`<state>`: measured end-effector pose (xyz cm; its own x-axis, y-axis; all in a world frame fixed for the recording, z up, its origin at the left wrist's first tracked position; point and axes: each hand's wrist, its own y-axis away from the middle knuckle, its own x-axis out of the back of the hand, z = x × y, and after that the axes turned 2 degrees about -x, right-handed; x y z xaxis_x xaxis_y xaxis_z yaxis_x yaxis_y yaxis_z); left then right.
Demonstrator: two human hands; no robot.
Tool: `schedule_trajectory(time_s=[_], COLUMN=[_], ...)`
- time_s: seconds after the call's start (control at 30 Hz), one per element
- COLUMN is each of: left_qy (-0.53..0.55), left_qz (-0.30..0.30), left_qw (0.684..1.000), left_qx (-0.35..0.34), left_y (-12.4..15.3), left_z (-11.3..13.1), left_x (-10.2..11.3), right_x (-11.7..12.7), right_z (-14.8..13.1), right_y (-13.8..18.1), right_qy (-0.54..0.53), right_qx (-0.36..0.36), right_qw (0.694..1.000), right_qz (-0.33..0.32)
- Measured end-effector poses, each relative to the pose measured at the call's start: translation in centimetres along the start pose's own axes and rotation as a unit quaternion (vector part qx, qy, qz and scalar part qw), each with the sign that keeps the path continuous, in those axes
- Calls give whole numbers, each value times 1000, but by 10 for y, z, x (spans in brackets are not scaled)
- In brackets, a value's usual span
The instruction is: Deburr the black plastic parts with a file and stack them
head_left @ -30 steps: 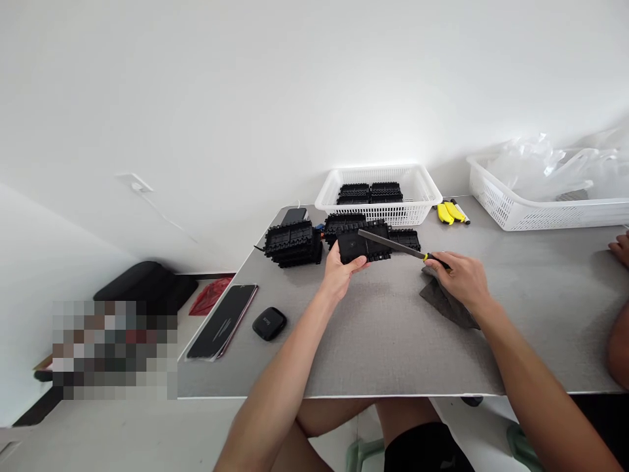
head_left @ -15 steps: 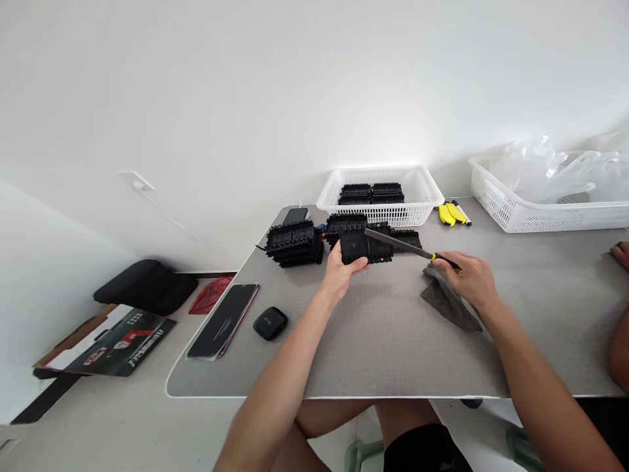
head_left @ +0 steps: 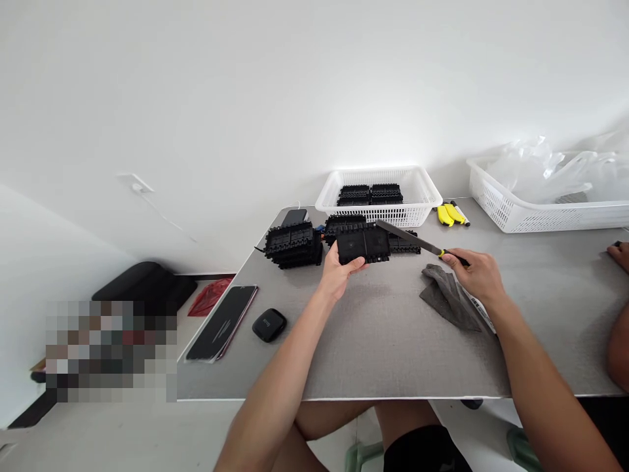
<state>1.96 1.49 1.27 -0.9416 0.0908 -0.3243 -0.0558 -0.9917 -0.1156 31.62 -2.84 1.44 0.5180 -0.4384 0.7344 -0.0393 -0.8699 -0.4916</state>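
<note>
My left hand (head_left: 340, 271) grips a flat black plastic part (head_left: 362, 245) with toothed edges, tilted up above the table. In my right hand (head_left: 476, 272) is a flat metal file (head_left: 410, 238) with a yellow band at its handle. The file's tip lies by the upper right edge of the part; whether it touches I cannot tell. A stack of similar black parts (head_left: 291, 244) stands left of my left hand, and more lie behind the held one. Below my right hand rests a grey cloth (head_left: 447, 298), with a white strip bearing print partly under my wrist.
A white basket (head_left: 327, 196) at the back holds more black parts. Right of it lie yellow-handled tools (head_left: 449, 214), then a larger white basket (head_left: 528, 215) with clear plastic bags. A phone-like black panel (head_left: 223, 322) and a small black case (head_left: 269, 324) lie left. Another person's hand (head_left: 619, 252) rests at far right.
My right hand has drawn the file right and slightly up, from across the part's face to its upper right edge. My left hand still holds the part in nearly the same place.
</note>
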Motion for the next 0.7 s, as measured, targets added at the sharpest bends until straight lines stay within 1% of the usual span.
schedule_trajectory(time_s=[0.17,0.4,0.47,0.6,0.7], left_qy=[-9,-3,-2,-3,3], left_qz=[-22,5,4,-14,-13], left_qw=[1000,1000,1000,1000,1000], left_qx=[16,-9,-6,4,-1], left_y=[4,0,0,3,4], left_z=[0,1,1,-1,0], left_x=[-6,2,1,-3,-4], right_x=[-7,3,2,-4,-4], right_z=[-12,4,1,-11,-10], right_y=[1,-2,-1,1,0], right_qy=[-19,-18,-34,-52,-45], right_qx=[22,-11,-12,10,4], right_qw=[999,1000,999,997,997], right_qz=[-41,-17,-24,-58,-69])
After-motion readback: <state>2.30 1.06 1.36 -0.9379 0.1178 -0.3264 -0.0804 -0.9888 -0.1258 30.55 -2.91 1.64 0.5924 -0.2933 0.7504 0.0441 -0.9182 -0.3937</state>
